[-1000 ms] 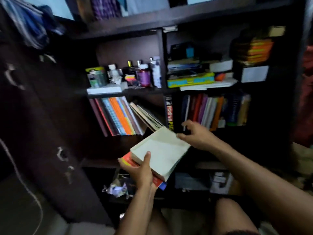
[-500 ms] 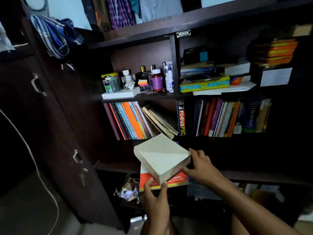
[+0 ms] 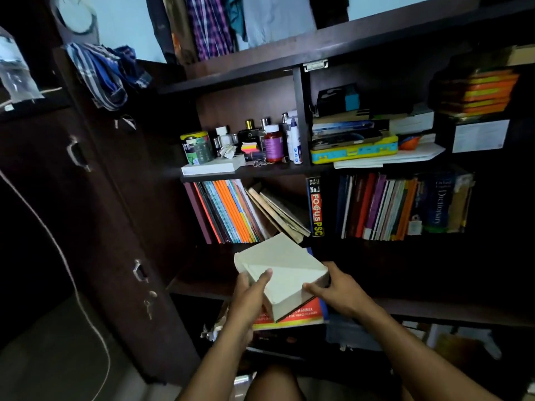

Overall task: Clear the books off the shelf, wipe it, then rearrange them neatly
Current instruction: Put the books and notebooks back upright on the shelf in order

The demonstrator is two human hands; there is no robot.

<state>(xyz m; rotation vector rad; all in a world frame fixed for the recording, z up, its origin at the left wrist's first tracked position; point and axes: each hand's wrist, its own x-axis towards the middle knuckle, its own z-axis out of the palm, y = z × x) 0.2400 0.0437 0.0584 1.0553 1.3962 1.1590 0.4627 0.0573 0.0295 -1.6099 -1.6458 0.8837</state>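
Left hand (image 3: 249, 296) grips pale book (image 3: 285, 270) at left edge | right hand (image 3: 337, 287) grips its right corner | red-orange book (image 3: 298, 315) beneath, both held before bare lower shelf (image 3: 202, 282) | upright books (image 3: 231, 211) far, above.

Brightness: dim indoors, dark wood swallowing detail.
Light source: pale daylight from the upper left, behind the hanging clothes (image 3: 220, 21).
Shadows: lowest shelf (image 3: 434, 311) and right edge nearly black.
Blur: slight motion softness; book spines (image 3: 231, 212) readable.
Distortion: wide-angle bending at the edges.
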